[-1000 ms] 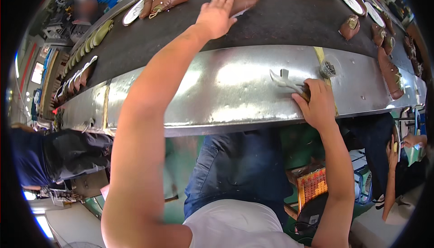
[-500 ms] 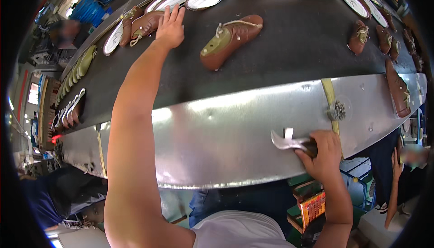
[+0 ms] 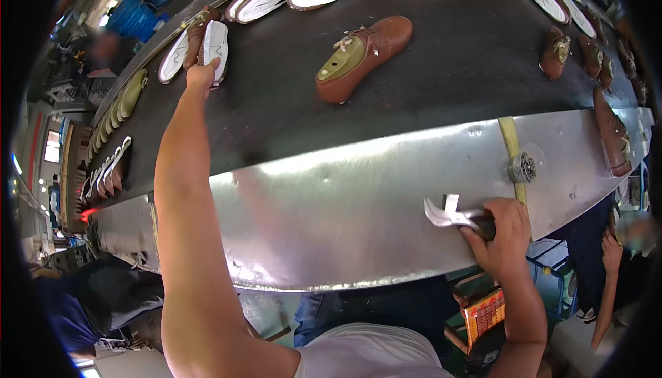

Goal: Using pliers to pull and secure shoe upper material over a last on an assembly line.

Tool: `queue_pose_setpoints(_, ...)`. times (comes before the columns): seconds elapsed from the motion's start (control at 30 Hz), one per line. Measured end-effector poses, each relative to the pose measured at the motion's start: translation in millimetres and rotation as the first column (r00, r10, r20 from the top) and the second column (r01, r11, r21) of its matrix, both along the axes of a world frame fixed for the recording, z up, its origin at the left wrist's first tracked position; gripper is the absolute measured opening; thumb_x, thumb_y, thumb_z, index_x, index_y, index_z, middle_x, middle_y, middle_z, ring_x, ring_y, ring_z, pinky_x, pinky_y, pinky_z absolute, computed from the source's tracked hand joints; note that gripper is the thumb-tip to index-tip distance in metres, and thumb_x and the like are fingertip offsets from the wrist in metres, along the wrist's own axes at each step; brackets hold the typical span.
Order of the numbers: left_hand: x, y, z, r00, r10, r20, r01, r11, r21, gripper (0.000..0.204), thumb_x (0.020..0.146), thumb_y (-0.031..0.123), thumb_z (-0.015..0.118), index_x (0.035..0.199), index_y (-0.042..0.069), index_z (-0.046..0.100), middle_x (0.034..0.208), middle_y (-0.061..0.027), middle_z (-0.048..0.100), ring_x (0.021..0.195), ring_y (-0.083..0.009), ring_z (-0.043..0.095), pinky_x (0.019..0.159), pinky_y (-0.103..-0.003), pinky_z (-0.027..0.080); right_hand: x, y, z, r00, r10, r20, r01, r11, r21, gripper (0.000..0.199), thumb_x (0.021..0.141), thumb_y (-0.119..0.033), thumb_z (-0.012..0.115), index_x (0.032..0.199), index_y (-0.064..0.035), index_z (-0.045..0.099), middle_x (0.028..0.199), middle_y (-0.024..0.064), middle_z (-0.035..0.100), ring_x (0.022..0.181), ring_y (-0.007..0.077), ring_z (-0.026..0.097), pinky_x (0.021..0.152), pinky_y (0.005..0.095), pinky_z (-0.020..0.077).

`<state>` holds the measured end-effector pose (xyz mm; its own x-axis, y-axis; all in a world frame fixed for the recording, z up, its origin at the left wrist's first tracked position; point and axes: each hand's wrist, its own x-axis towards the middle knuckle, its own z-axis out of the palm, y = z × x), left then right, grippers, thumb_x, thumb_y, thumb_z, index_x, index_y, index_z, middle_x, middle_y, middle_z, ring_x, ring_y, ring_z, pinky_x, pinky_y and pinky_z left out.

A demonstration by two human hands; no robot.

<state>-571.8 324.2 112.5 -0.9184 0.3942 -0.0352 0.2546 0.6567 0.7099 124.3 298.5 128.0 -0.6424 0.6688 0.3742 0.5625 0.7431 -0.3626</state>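
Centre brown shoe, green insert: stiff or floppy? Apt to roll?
The brown shoe should feel stiff, since the green insert appears to fill it, and probably heavier than an empty one. Rolling seems unlikely: it lies insert-up on the dark surface.

The bare left arm (image 3: 189, 199) is stretched across the long silver metal ledge (image 3: 331, 205), the left hand (image 3: 201, 76) pinched closed beyond it; the bare right arm (image 3: 525, 309) is bent, the right hand (image 3: 507, 238) curled above the ledge's near side.

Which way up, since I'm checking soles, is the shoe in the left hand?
Upside down: the shoe in the left hand has its white sole facing up, and no laces or opening show.
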Motion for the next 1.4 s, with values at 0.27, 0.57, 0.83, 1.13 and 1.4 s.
queue_pose_setpoints(0.27,114.4,-150.4,53.2,0.788,-0.416,0.454,0.108,0.819,0.564,0.042,0.096,0.029,0.063,0.126,0.001,0.056,0.111,-0.0143,0.067,0.100,-0.0264,0.067,0.076,-0.035,0.057,-6.2,-8.1,-3.6,0.999,-0.013,-0.033,0.015,0.996,0.083,0.042,0.076,-0.027,0.078,0.105,-0.0038,0.059,0.100,0.0147,0.063,0.094,0.0373,0.059,0.083,0.0453,0.0456)
queue_pose_setpoints(0.57,420.8,-374.2,-17.6,0.644,-0.642,0.417,0.097,0.609,0.787,0.062,0.091,0.030,0.069,0.138,-0.001,0.044,0.127,-0.0120,0.059,0.119,-0.0260,0.056,0.103,-0.043,0.044,10.5,-53.9,-8.9,0.982,0.096,-0.161,-0.054,0.967,0.249,0.044,0.082,-0.027,0.074,0.114,-0.0020,0.056,0.103,0.0165,0.061,0.097,0.0386,0.057,0.087,0.0472,0.0451)
queue_pose_setpoints(0.83,553.8,-388.0,-102.9,0.536,-0.804,0.256,0.753,0.593,0.285,0.055,0.094,0.031,0.064,0.138,0.001,0.053,0.136,-0.0224,0.055,0.127,-0.0304,0.053,0.106,-0.037,0.040,36.2,-218.5,-117.4,0.916,-0.357,-0.184,0.031,0.520,-0.854,0.059,0.079,-0.039,0.079,0.108,0.0063,0.054,0.097,0.0189,0.068,0.091,0.0260,0.068,0.079,0.0358,0.0537)
queue_pose_setpoints(1.13,576.1,-375.2,-120.1,0.695,-0.678,0.240,0.639,0.735,0.226,0.036,0.098,0.030,0.056,0.122,0.003,0.064,0.088,-0.0215,0.070,0.084,-0.0297,0.071,0.077,-0.036,0.053,46.2,-221.6,-133.6,0.942,-0.310,-0.127,0.000,0.378,-0.926,0.066,0.069,-0.015,0.089,0.119,0.0055,0.050,0.103,0.0120,0.065,0.092,0.0187,0.064,0.084,0.0320,0.0528)
queue_pose_setpoints(1.4,548.0,-370.5,-119.8,0.536,-0.665,0.519,0.614,0.730,0.301,0.034,0.103,0.027,0.050,0.107,-0.002,0.067,0.088,0.0000,0.067,0.081,-0.0080,0.058,0.074,-0.027,0.048,53.5,-216.2,-126.6,0.927,-0.324,-0.186,-0.134,0.177,-0.975,0.045,0.075,-0.005,0.082,0.106,-0.0002,0.051,0.088,0.0057,0.060,0.073,0.0135,0.059,0.067,0.0289,0.0518)
